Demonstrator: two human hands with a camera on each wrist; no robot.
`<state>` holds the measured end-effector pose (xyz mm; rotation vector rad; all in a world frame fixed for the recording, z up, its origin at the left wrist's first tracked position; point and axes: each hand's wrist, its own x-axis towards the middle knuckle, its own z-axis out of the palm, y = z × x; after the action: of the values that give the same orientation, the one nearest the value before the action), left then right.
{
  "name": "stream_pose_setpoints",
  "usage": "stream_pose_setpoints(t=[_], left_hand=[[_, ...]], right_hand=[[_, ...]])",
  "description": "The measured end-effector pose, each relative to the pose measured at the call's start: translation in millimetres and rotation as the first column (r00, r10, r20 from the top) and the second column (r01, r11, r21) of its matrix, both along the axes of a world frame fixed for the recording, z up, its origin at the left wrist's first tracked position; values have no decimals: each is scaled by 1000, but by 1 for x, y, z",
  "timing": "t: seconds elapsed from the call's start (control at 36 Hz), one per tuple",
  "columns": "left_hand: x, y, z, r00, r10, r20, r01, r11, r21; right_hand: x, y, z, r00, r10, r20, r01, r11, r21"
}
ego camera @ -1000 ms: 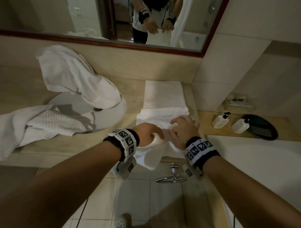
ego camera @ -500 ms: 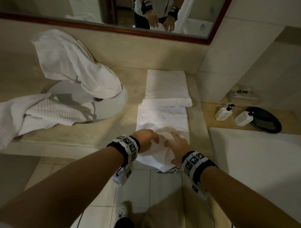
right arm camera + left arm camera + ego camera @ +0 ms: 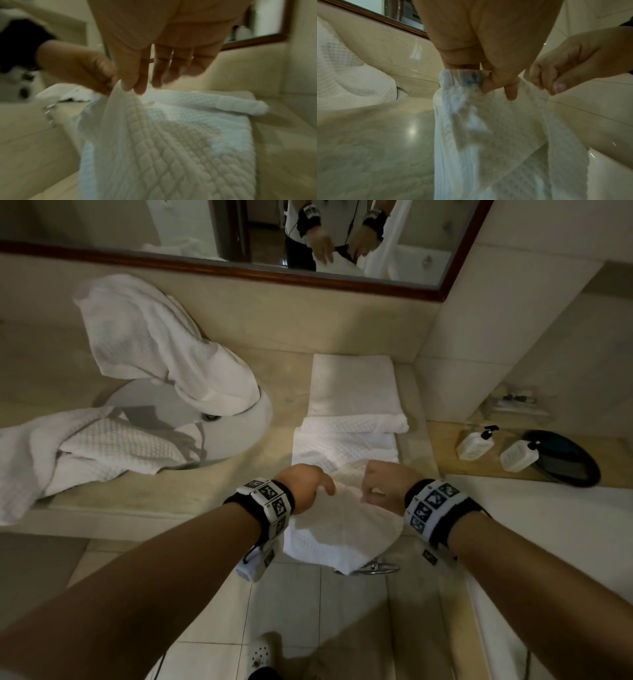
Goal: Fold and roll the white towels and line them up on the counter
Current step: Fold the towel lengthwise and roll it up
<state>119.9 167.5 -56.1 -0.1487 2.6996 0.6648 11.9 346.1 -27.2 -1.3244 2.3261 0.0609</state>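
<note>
A long white waffle towel [image 3: 346, 446] lies folded in a strip on the counter [image 3: 191, 494], running from the back wall to the front edge. Its near end is raised and the part below hangs over the edge. My left hand [image 3: 320, 486] pinches the near edge at a blue label [image 3: 473, 81]. My right hand [image 3: 371, 491] pinches the same edge a little to the right, thumb against fingers [image 3: 132, 83]. The two hands are close together, just above the counter's front edge.
One loose white towel [image 3: 164, 350] drapes over the tap at the round sink [image 3: 246, 436]; another [image 3: 68, 446] lies crumpled at its left. Two lotion bottles [image 3: 476, 443] and a black tray [image 3: 568, 463] sit on the right ledge. A metal ring [image 3: 373, 568] hangs under the counter.
Both hands went from resting on the towel's near end to pinching its edge and lifting it. They have moved slightly apart.
</note>
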Motion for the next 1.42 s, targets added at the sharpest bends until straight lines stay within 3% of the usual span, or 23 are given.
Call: stream_pose_setpoints(t=[0.08, 0.14, 0.22, 0.33, 0.47, 0.56, 0.61, 0.69, 0.75, 0.81, 0.89, 0.97, 1.03, 1.17, 1.33, 1.42], left_hand=[[-3, 2, -4, 1000, 15, 6, -15, 1000, -19], [-6, 3, -6, 1000, 16, 14, -15, 999, -34], [-9, 4, -7, 999, 15, 35, -14, 999, -33], [-11, 2, -5, 999, 27, 25, -27, 999, -24], [-10, 0, -3, 1000, 22, 6, -22, 1000, -9], [-9, 0, -2, 1000, 17, -10, -17, 1000, 4], [-9, 0, 1, 1000, 3, -26, -3, 1000, 5], [-9, 0, 7, 998, -13, -54, 14, 1000, 14], [-8, -2, 11, 998, -13, -59, 15, 999, 30], [-8, -5, 12, 998, -4, -66, 7, 999, 50], [-7, -10, 18, 995, 3, -98, 4, 997, 71], [-7, -9, 25, 991, -13, -137, 24, 997, 73], [-6, -8, 28, 989, -40, -144, 48, 997, 56], [-4, -8, 30, 987, -103, -123, 102, 995, -12], [-2, -18, 29, 996, -29, -79, 35, 996, 77], [-1, -19, 31, 984, -124, -128, 134, 988, 72]], right_hand=[[26, -8, 4, 989, 142, -35, -139, 988, 62], [46, -10, -9, 975, 213, 69, -218, 972, 85], [66, -12, -29, 943, 260, 209, -309, 915, 259], [71, -12, -40, 937, 341, 76, -340, 842, 419], [60, -5, -44, 948, 298, -110, -204, 837, 508], [50, -4, -43, 944, 274, -185, -158, 867, 473], [43, 0, -41, 969, 181, -167, -108, 922, 371], [35, -1, -30, 995, 91, 48, -98, 980, 172], [28, 2, -18, 986, -53, 156, 43, 997, 70], [19, 7, -9, 989, -87, 122, 92, 995, -34], [8, 8, 0, 977, -186, 109, 192, 980, -51], [1, 4, 14, 989, -145, -14, 145, 986, 85], [-3, 5, 18, 990, -126, -69, 131, 989, 70], [-14, 18, 18, 963, -256, 83, 268, 934, -238], [-20, 36, 16, 967, -226, 115, 249, 927, -281], [-21, 41, 18, 956, -265, 127, 291, 914, -281]])
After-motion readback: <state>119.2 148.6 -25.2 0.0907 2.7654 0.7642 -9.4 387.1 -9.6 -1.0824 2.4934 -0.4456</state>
